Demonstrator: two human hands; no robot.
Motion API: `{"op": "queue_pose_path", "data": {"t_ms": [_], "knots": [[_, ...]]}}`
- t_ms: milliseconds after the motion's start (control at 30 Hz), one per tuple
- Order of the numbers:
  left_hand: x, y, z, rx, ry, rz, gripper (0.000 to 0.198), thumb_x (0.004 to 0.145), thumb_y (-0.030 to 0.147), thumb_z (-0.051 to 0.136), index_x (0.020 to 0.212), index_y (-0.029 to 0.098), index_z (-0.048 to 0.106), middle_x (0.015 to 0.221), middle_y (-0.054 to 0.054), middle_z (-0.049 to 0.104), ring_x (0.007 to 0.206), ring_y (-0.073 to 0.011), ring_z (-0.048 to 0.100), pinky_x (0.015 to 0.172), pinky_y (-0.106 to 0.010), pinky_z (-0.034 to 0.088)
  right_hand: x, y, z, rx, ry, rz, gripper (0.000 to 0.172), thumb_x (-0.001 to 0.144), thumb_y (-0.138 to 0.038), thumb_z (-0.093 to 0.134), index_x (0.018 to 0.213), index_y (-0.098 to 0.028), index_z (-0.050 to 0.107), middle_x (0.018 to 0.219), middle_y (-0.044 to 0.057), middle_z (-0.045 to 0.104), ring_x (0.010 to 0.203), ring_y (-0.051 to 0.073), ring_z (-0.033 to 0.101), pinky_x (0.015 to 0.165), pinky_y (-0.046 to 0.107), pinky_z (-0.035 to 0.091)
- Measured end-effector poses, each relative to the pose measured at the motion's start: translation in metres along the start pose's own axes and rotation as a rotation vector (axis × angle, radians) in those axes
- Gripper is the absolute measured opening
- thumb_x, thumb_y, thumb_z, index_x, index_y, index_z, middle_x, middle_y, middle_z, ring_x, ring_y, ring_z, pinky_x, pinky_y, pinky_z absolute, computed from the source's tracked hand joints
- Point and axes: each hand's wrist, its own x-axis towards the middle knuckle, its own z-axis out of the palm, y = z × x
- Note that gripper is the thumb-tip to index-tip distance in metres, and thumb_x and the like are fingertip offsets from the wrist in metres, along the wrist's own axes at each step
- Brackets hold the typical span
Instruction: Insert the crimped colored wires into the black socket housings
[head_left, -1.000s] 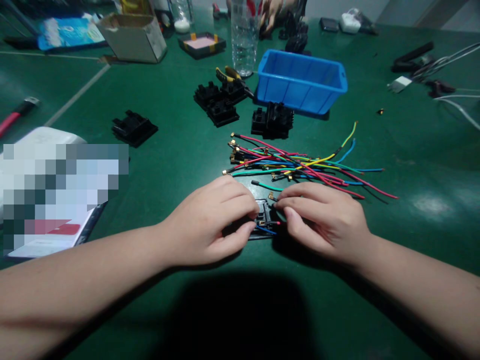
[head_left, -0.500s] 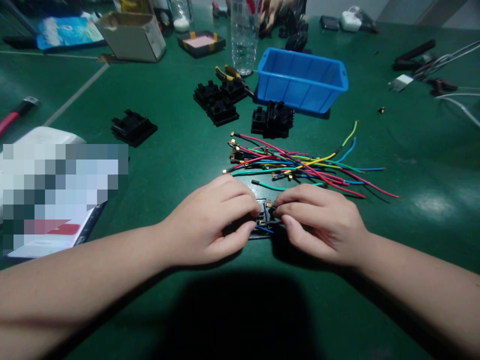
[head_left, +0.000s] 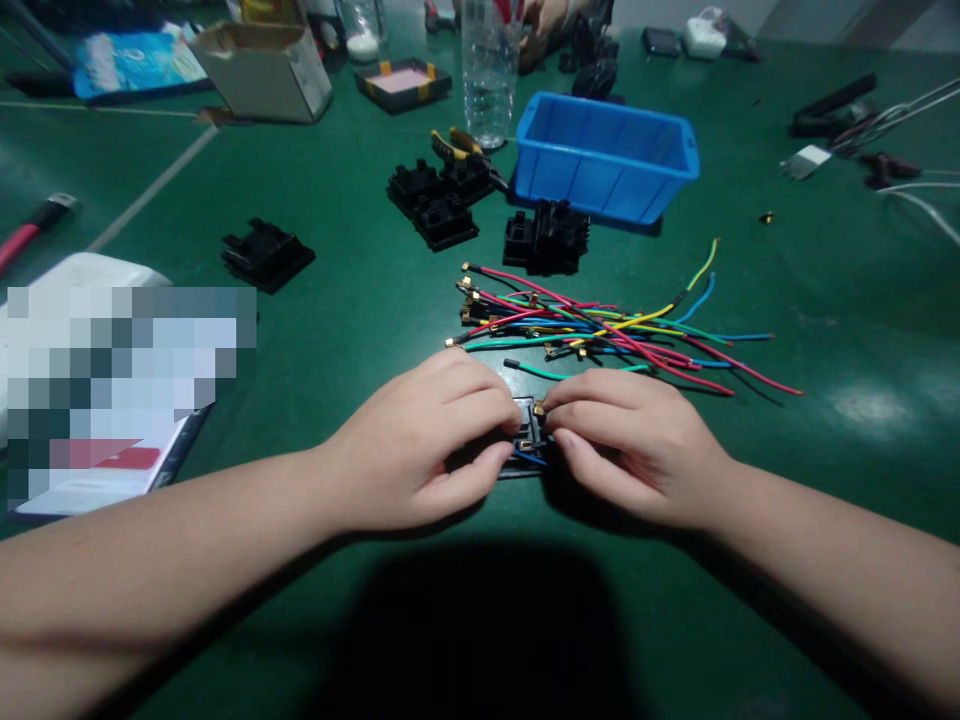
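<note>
A black plastic part (head_left: 527,430) lies flat on the green table, with a short blue wire and small brass pieces in it. My left hand (head_left: 450,440) grips its left side between thumb and curled fingers. At its right side, the closed fingers of my right hand (head_left: 630,440) pinch a small brass terminal (head_left: 539,408); any wire behind it is hidden by the fingers. Just beyond both hands lies a loose pile of coloured wires (head_left: 615,325) with brass ends. A green wire (head_left: 544,371) with a black sleeve is nearest to my right hand.
Several more black parts (head_left: 446,220) lie farther back beside yellow-handled pliers (head_left: 457,145). Behind the wires stand a blue bin (head_left: 604,165) and a clear bottle (head_left: 489,90). A phone (head_left: 127,420) is at left, a carton (head_left: 262,75) behind. Another person's hand (head_left: 541,30) shows at the top.
My right hand has moved slightly left, its fingertips closer to the brass terminal. My left hand stays in place. The other person's hand at the top has shifted.
</note>
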Motion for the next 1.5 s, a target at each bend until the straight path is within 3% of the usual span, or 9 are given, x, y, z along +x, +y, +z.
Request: {"op": "queue_pose_path", "data": {"t_ms": [333,600,900,1100,1233,1500], "knots": [[-0.0006,0.0005,-0.0010,-0.003,0.002,-0.010,0.009,0.088,0.017,0.052,0.094,0.016,0.060,0.091,-0.006,0.064,0.087,-0.0183,0.055,0.081,-0.034,0.043,-0.0005,0.0003,0.0014,0.018,-0.033,0.039,0.017,0.091,-0.014,0.047,0.085,-0.017,0.063,0.086,0.010,0.070,0.077,0.019,0.063,0.068,0.032,0.052],[0.0001,-0.0003,-0.0005,-0.001,0.013,0.002,0.009,0.088,0.017,0.052,0.094,0.017,0.059,0.091,-0.006,0.065,0.087,-0.0177,0.055,0.081,-0.033,0.044,-0.0022,-0.0005,0.0009,-0.027,0.080,0.070,0.014,0.088,-0.012,0.049,0.094,-0.021,0.058,0.091,0.008,0.069,0.084,0.019,0.064,0.074,0.033,0.054],[0.0003,0.0009,-0.0015,0.003,0.005,-0.012,0.010,0.089,0.017,0.051,0.094,0.016,0.060,0.092,-0.006,0.065,0.087,-0.0177,0.056,0.082,-0.033,0.044,-0.0073,0.0016,0.0044,-0.095,0.207,0.144,0.028,0.083,-0.007,0.051,0.105,-0.024,0.056,0.092,0.004,0.071,0.081,0.019,0.069,0.070,0.031,0.056],[0.0002,0.0014,-0.0015,-0.005,0.013,-0.015,0.010,0.089,0.017,0.051,0.094,0.016,0.059,0.093,-0.006,0.065,0.088,-0.0171,0.055,0.084,-0.031,0.045,-0.0071,0.0004,0.0017,-0.071,0.138,0.086,0.024,0.086,-0.010,0.052,0.104,-0.024,0.057,0.092,0.005,0.072,0.080,0.020,0.068,0.069,0.032,0.056],[0.0005,0.0014,-0.0019,0.009,0.005,-0.012,0.010,0.088,0.016,0.052,0.093,0.015,0.060,0.092,-0.006,0.065,0.087,-0.0171,0.055,0.083,-0.032,0.044,-0.0080,-0.0001,0.0006,-0.096,0.137,0.051,0.022,0.088,-0.011,0.054,0.105,-0.024,0.059,0.099,0.008,0.070,0.087,0.020,0.067,0.071,0.032,0.056],[0.0007,0.0020,-0.0022,0.004,0.001,-0.020,0.010,0.088,0.016,0.052,0.093,0.014,0.060,0.091,-0.006,0.065,0.087,-0.0172,0.055,0.083,-0.032,0.044,-0.0079,-0.0035,-0.0018,-0.091,0.144,0.009,0.023,0.085,-0.011,0.057,0.104,-0.024,0.061,0.093,0.008,0.069,0.081,0.020,0.066,0.067,0.032,0.055]]}}
